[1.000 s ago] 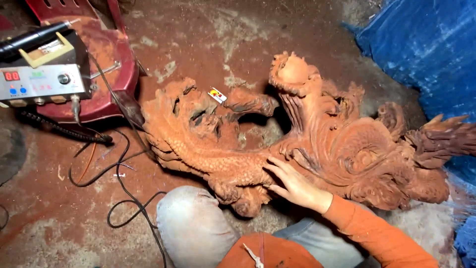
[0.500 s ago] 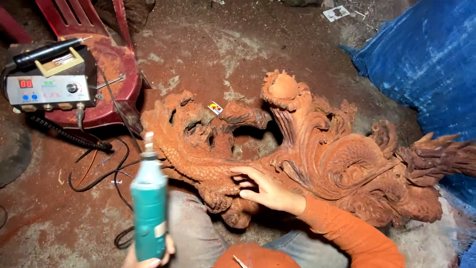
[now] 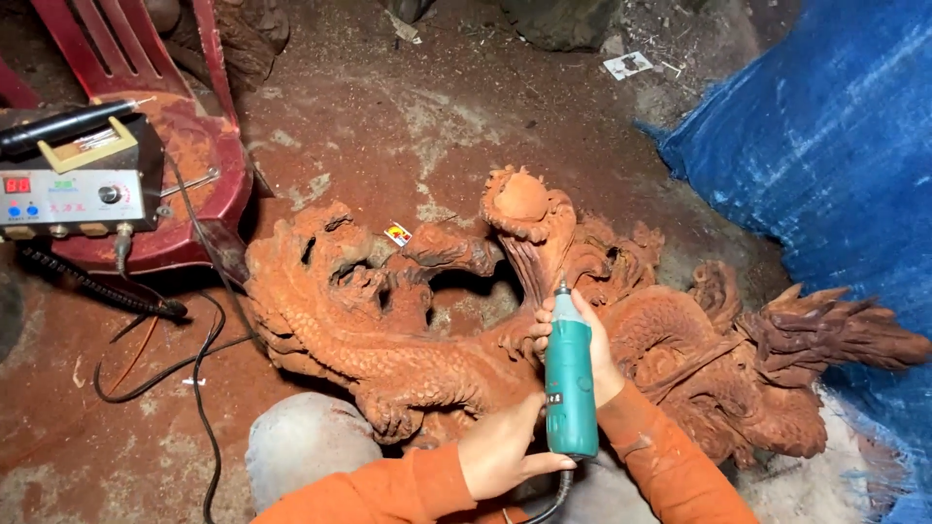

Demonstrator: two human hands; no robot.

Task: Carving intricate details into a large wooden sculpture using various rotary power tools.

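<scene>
A teal rotary carving tool (image 3: 570, 383) is gripped upright by both the left hand (image 3: 503, 451) and the right hand (image 3: 582, 344), fingers clenched around it, over a reddish wooden dragon carving (image 3: 408, 340) lying on the dusty floor (image 3: 408, 126), its scales already cut, though remaining work cannot be judged.

- carved dragon sculpture (image 3: 408, 340): reddish wood, matt, rough scales
- rotary tool (image 3: 570, 383): teal plastic, smooth, slight gloss
- tarp (image 3: 825, 165), 3 o'clock: blue woven plastic
- chair (image 3: 184, 146): red plastic, dusty
</scene>
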